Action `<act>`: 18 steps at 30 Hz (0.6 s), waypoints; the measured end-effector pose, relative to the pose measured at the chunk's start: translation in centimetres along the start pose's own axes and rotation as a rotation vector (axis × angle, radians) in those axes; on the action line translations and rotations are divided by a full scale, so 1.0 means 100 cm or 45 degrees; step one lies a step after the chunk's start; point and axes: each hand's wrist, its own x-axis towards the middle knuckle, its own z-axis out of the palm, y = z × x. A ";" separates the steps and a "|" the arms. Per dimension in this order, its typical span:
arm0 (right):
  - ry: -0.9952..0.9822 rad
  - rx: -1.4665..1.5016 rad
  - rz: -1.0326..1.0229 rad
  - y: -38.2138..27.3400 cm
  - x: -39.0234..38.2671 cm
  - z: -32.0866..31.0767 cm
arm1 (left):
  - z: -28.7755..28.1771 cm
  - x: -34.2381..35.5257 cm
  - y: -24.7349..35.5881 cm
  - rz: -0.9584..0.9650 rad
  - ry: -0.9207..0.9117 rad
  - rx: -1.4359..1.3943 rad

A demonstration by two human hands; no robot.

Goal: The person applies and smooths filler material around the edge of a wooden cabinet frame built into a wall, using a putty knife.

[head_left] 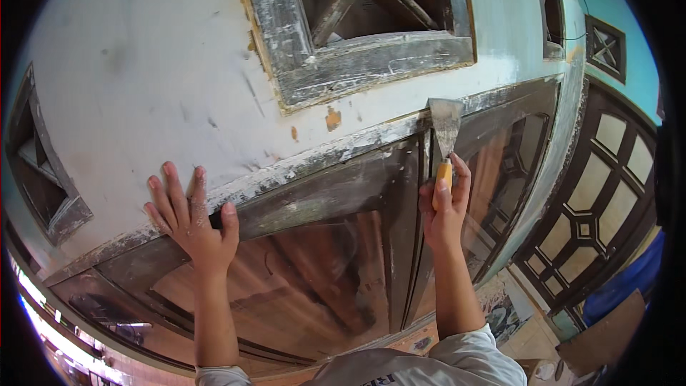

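Observation:
My right hand [446,211] grips the yellow handle of a putty knife [446,125], its fingers wrapped round it. The wide metal blade points up and meets the dark wooden frame [343,149] along its top rail, which is spotted with white paint or plaster. My left hand [193,221] lies flat with fingers spread over the same rail and the lower edge of the white wall [164,86]. Nothing is held in it. Below the rail are glazed door panels [321,271] with reflections in the glass.
Above the rail sits a weathered window frame [379,57] with crossed wooden bars. A smaller vent opening [46,164] is at the left. On the right stands a dark door [586,207] with pale panels, near a blue cloth-like item [629,279] and a brown board [604,332].

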 end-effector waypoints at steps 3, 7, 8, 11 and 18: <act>0.054 -0.060 -0.033 -0.004 0.018 -0.007 | -0.006 0.007 0.012 -0.023 -0.046 -0.058; 0.017 -0.202 -0.190 0.004 0.023 -0.007 | -0.016 0.031 0.039 0.080 -0.152 -0.115; -0.022 -0.211 -0.241 0.006 0.024 -0.009 | -0.017 0.038 0.049 0.145 -0.207 -0.097; -0.009 -0.293 -0.317 0.000 0.038 -0.010 | -0.009 0.056 0.078 0.234 -0.268 -0.092; 0.171 -0.206 -0.340 -0.006 0.059 -0.030 | 0.013 0.077 0.137 0.397 -0.272 -0.211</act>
